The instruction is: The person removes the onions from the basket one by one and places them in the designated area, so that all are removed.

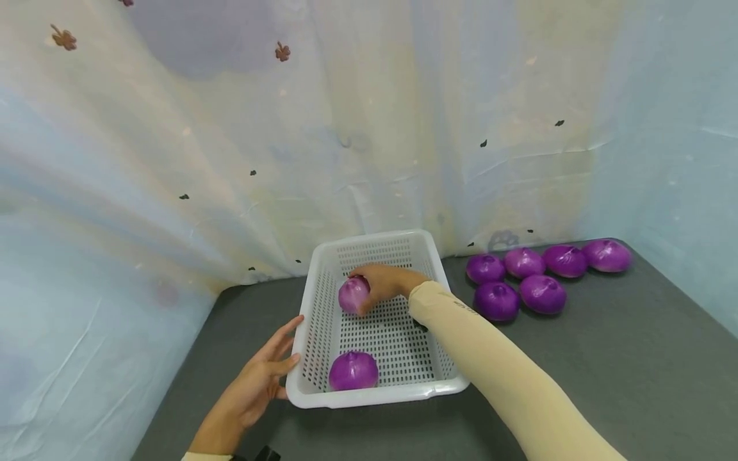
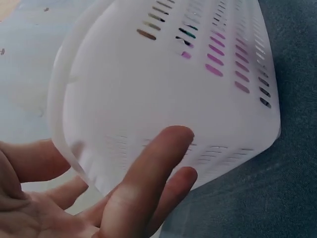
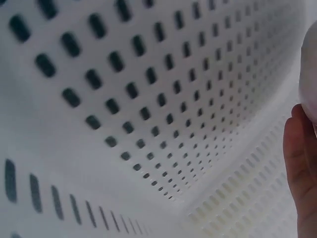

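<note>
My right hand (image 1: 382, 286) reaches into a white plastic basket (image 1: 375, 402) and grips a purple onion (image 1: 352, 296) near the far left of its floor. At the right edge of the right wrist view, the fingers (image 3: 299, 158) are against that onion (image 3: 310, 74). A second purple onion (image 1: 353, 371) lies inside the basket by the near wall. On the basket's left side, my left hand (image 1: 256, 378) touches the rim and outer wall with its fingers extended. The left wrist view shows those fingers (image 2: 153, 173) against the slotted wall (image 2: 133, 94).
Several purple onions, such as a front one (image 1: 543, 294), sit in two rows on the dark tabletop (image 1: 623, 358) right of the basket. A pale patterned curtain (image 1: 369, 128) hangs behind the table and along both sides.
</note>
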Demonstrator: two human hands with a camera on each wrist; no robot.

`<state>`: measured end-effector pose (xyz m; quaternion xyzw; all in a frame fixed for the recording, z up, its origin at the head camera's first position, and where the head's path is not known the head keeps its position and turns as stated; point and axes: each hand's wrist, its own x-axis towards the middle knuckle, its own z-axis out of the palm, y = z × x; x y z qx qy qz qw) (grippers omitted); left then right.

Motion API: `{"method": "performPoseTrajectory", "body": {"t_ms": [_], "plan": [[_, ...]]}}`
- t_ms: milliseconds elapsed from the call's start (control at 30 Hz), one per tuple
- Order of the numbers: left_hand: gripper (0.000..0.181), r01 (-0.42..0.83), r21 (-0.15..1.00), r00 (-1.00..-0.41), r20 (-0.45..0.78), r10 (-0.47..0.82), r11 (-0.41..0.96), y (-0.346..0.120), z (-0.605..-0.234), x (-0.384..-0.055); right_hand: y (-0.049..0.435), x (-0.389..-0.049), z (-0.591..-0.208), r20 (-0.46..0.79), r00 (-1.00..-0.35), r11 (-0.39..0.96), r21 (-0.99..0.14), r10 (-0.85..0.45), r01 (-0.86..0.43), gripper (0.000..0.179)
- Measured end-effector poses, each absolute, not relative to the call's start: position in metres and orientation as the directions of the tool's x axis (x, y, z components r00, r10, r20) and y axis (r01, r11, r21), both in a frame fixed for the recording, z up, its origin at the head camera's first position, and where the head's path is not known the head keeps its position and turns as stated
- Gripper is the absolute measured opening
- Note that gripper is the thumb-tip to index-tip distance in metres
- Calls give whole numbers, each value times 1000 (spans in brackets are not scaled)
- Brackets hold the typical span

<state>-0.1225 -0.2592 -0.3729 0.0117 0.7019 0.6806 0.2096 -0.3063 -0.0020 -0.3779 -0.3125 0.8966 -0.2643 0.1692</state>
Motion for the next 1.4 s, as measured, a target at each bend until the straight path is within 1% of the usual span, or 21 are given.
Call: {"method": "performPoseTrajectory", "body": {"t_ms": [133, 233, 400, 567, 667, 767, 1000, 1167, 1300, 1400], "plan": [[69, -275, 959, -905, -283, 317, 73, -260, -372, -124, 0, -308, -376, -98, -749, 644, -590, -655, -486, 90], [70, -267, 960, -902, -279, 328, 82, -261, -372, -125, 0, -309, -373, -64, -752, 644, -567, -656, -513, 90], [72, -256, 962, -897, -273, 347, 96, -262, -371, -125, 2, -308, -370, -43, -759, 643, -563, -650, -519, 88], [73, -261, 960, -889, -280, 362, 99, -261, -373, -122, 6, -302, -365, 5, -741, 607, -570, -672, -554, 89], [72, -272, 959, -890, -284, 356, 83, -262, -374, -121, 8, -300, -362, 42, -730, 583, -572, -682, -577, 91], [72, -280, 959, -891, -280, 357, 55, -263, -375, -124, 7, -299, -360, 50, -721, 578, -561, -691, -593, 93], [70, -264, 965, -885, -247, 393, 13, -266, -375, -137, 4, -298, -359, 0, -726, 613, -536, -688, -581, 92], [69, -301, 953, -876, -278, 394, 1, -271, -380, -136, 5, -295, -356, 49, -723, 586, -548, -689, -596, 96], [68, -283, 959, -871, -254, 421, -6, -274, -384, -134, 12, -289, -348, 104, -707, 538, -575, -700, -617, 97], [67, -260, 965, -864, -221, 453, -25, -276, -385, -136, 21, -282, -337, 134, -696, 523, -564, -705, -639, 95]]}}
